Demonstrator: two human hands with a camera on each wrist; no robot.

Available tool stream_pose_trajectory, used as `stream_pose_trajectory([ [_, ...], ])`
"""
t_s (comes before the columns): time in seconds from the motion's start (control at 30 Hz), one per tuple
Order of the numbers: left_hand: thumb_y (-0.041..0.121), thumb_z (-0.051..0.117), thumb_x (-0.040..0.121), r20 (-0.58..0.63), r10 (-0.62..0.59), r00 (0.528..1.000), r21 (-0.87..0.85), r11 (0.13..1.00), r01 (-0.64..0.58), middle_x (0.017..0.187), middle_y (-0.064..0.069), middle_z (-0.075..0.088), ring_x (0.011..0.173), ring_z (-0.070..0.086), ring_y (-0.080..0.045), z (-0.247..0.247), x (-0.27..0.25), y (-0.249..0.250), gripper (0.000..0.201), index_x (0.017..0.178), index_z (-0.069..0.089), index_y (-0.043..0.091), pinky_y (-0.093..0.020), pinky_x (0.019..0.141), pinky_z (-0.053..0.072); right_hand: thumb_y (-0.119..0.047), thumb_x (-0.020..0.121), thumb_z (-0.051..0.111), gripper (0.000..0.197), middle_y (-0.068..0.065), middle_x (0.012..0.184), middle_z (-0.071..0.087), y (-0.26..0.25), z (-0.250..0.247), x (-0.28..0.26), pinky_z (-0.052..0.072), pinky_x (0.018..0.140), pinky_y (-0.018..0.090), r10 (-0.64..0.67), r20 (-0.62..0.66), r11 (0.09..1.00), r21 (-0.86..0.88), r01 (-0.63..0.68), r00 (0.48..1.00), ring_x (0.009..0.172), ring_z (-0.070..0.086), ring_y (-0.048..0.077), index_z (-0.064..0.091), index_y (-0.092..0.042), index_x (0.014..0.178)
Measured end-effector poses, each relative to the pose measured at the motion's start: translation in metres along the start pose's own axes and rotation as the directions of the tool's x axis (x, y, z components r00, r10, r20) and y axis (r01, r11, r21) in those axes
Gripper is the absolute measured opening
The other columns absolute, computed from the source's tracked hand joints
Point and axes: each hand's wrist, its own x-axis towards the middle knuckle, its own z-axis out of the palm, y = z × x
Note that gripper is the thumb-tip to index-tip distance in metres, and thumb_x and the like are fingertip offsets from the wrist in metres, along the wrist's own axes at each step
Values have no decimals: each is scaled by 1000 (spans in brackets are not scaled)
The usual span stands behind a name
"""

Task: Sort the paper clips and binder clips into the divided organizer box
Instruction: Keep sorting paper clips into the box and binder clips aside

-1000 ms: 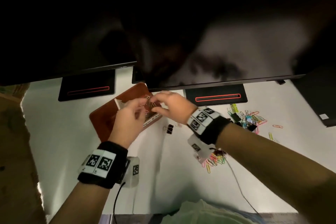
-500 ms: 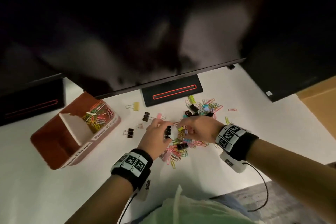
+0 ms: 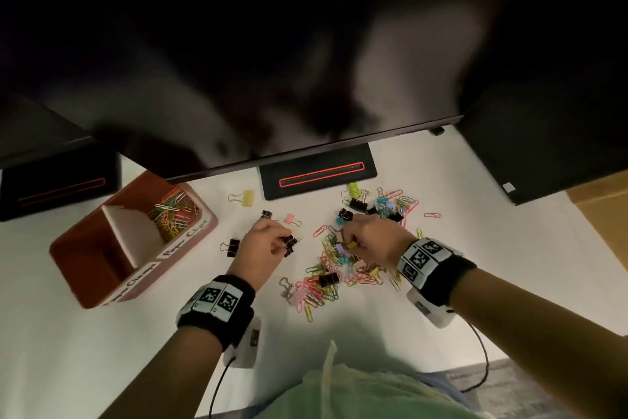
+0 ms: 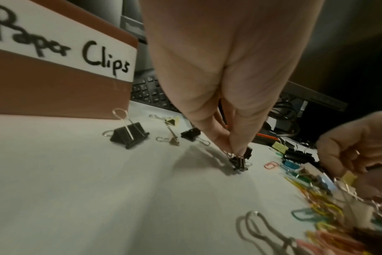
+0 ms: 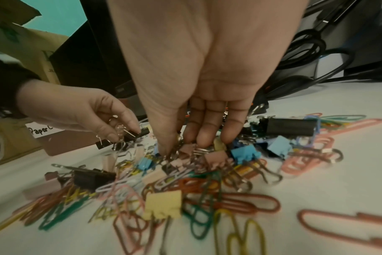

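Both forearms are bare, and each wrist wears a black wristband (image 3: 217, 308) with a white strip across its top printed with two square black-and-white fiducial markers; the right wristband (image 3: 433, 269) carries the same strip. Under each band sits a small white camera housing (image 3: 246, 345) with its own little marker, and a thin black cable (image 3: 217, 388) runs back from it toward the body, as one does from the right housing (image 3: 433, 311). The torso shows a pale green garment (image 3: 356, 395).
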Motion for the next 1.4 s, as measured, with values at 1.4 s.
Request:
stream_pose_trajectory([
  [1.4, -2, 60, 83, -278, -187, 942, -103, 981, 164, 105, -3, 59, 89, 60, -15, -28, -37, -39, 24, 100, 65, 14, -26, 80, 51, -49, 91, 47, 38, 0, 117, 61, -37, -17, 30, 38, 95, 40, -42, -130, 973, -232, 11, 991, 110, 52, 23, 53, -21, 116],
])
